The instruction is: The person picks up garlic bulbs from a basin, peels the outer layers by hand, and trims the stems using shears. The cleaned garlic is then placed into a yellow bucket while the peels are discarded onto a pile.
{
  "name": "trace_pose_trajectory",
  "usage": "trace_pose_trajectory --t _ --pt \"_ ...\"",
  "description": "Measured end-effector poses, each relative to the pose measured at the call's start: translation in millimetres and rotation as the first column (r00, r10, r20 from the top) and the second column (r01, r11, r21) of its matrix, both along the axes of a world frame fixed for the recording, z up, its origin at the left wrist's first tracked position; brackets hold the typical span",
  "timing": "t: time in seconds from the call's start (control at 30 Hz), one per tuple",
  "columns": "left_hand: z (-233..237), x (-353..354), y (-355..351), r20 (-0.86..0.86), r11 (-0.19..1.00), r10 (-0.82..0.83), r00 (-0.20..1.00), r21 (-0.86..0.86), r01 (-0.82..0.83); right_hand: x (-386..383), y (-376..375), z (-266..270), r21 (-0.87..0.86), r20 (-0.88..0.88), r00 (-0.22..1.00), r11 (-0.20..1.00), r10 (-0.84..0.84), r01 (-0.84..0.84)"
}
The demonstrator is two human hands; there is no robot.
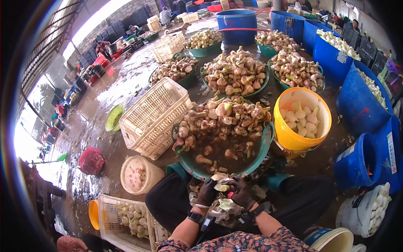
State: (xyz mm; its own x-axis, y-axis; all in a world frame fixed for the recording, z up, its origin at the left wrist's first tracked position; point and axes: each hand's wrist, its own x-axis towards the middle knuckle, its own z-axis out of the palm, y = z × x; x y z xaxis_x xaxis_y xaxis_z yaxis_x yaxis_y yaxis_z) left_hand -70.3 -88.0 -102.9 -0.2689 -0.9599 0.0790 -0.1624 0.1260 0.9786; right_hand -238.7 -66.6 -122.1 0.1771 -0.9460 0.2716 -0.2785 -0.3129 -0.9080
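Both of my hands wear dark gloves and meet low in the middle of the head view, above my lap. My left hand [207, 192] is closed around a garlic bulb [220, 185] with a pale green stem. Against the bulb's other side is my right hand [242, 193], its fingers curled in. A small red-ended tool [230, 195] pokes out from the right fingers; its blade or tip is hidden. Peeled skins [226, 206] lie beneath the hands. Just ahead, a green basin [268, 140] holds muddy water and a heap of unpeeled garlic [224, 113].
A yellow bucket [279, 126] with peeled garlic stands right of the basin. White crates [155, 113] and a white bucket [155, 174] are on the left. Another crate [107, 210] holds peeled garlic. Blue tubs [357, 98] line the right. More garlic basins [262, 90] stand ahead; people work far off.
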Motion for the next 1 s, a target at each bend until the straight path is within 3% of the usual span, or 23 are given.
trace_pose_trajectory --t 0.03,0.07,0.1,0.13,0.2,0.23,0.27,0.3,0.33,0.37,0.43,0.47,0.5,0.53,0.6,0.63,0.7,0.77,0.83,0.87,0.9,0.97,1.0 --pt "3.7 0.3 -2.4 -0.137 0.999 -0.046 0.990 0.023 0.049 4.3 10.4 -20.9 -0.009 -0.002 1.000 1.000 -0.006 0.006" --pt "-9.6 2.9 -0.2 -0.077 0.996 -0.017 0.997 -0.093 0.010 9.6 14.4 -49.1 0.251 0.401 0.912 0.968 -0.084 -0.021" --pt "-21.5 4.4 -6.6 -0.025 0.975 0.022 0.999 -0.221 -0.027 9.5 -1.1 -62.0 0.442 0.707 0.669 0.882 -0.230 -0.164" --pt "-12.6 4.7 -9.8 -0.028 0.973 0.016 0.999 -0.231 -0.023 6.2 -6.2 -49.8 0.434 0.707 0.670 0.887 -0.226 -0.158" --pt "2.7 7.7 1.6 0.250 0.934 0.031 0.968 -0.351 0.061 -1.6 -3.2 -26.0 0.610 0.678 0.649 0.757 -0.346 -0.234" --pt "5.0 4.9 -0.3 0.249 0.934 0.029 0.968 -0.352 0.063 -6.3 -10.5 -19.2 0.609 0.677 0.649 0.759 -0.346 -0.231" --pt "6.1 2.0 0.5 -0.216 0.986 0.020 0.976 0.163 0.016 -12.2 -14.4 -14.3 0.609 0.763 0.507 0.707 -0.401 -0.359" --pt "5.5 1.1 4.8 -0.571 0.770 0.246 0.783 0.606 0.201 -16.7 -11.5 -13.9 0.582 0.813 0.349 0.652 -0.466 -0.485" --pt "-11.9 6.2 11.1 -0.549 0.814 0.198 0.812 0.554 0.176 -19.5 -10.4 -26.2 0.550 0.778 0.532 0.772 -0.335 -0.319" --pt "-7.5 7.8 13.4 -0.545 0.810 0.198 0.815 0.559 0.177 -25.2 -11.0 -39.5 0.587 0.781 0.474 0.737 -0.406 -0.336" --pt "12.6 8.7 16.3 -0.478 0.765 -0.047 0.877 0.547 0.339 -31.9 -17.5 -44.2 0.714 0.689 0.258 0.574 -0.677 -0.400" --pt "22.9 9.0 14.2 -0.377 0.743 -0.222 0.899 0.532 0.406 -33.4 -13.0 -42.5 0.568 0.679 0.596 0.821 -0.428 -0.057" --pt "35.8 8.6 14.7 -0.278 0.717 -0.326 0.904 0.551 0.427 -40.9 -22.9 -85.3 0.663 0.744 0.316 0.709 -0.589 -0.241" --pt "33.1 13.2 13.2 -0.202 0.764 -0.396 0.896 0.469 0.444 -40.9 -29.5 -79.4 0.595 0.804 0.252 0.739 -0.539 -0.316" --pt "36.5 22.2 15.6 -0.117 0.785 -0.440 0.891 0.431 0.444 -47.7 -29.5 -67.7 0.640 0.769 0.196 0.732 -0.609 -0.235" --pt "45.6 25.8 15.4 -0.101 0.770 -0.428 0.898 0.480 0.421 -52.3 -33.0 -61.7 0.539 0.842 0.200 0.767 -0.500 -0.350" --pt "55.4 20.8 9.7 0.073 0.660 -0.596 0.800 0.612 0.436 -52.3 -35.6 -37.1 0.553 0.831 0.168 0.762 -0.530 -0.337" --pt "22.9 22.2 14.5 0.537 0.799 -0.596 0.597 0.327 0.505 -45.3 -35.8 -24.5 0.618 0.784 0.225 0.760 -0.578 -0.200" --pt "15.4 10.9 4.7 0.696 0.901 -0.431 0.575 0.291 0.322 -45.4 -32.4 -8.9 0.683 0.699 0.414 0.716 -0.583 -0.147" --pt "19.9 1.6 3.5 0.593 0.946 -0.293 0.750 0.294 0.137 -44.0 -30.3 -3.8 0.698 0.651 0.471 0.714 -0.595 -0.062" --pt "24.8 -11.1 -0.5 0.592 0.944 -0.299 0.748 0.298 0.142 -41.5 -29.1 -0.2 0.703 0.595 0.525 0.710 -0.608 0.025" --pt "29.3 -33.6 -6.0 0.181 0.997 0.073 0.981 0.018 -0.077 -36.6 -27.0 -1.0 0.640 0.595 0.569 0.763 -0.567 0.091" --pt "30.8 -41.0 -7.9 0.182 0.996 0.079 0.980 0.021 -0.085 -33.9 -26.9 0.7 0.560 0.593 0.613 0.814 -0.522 0.151"
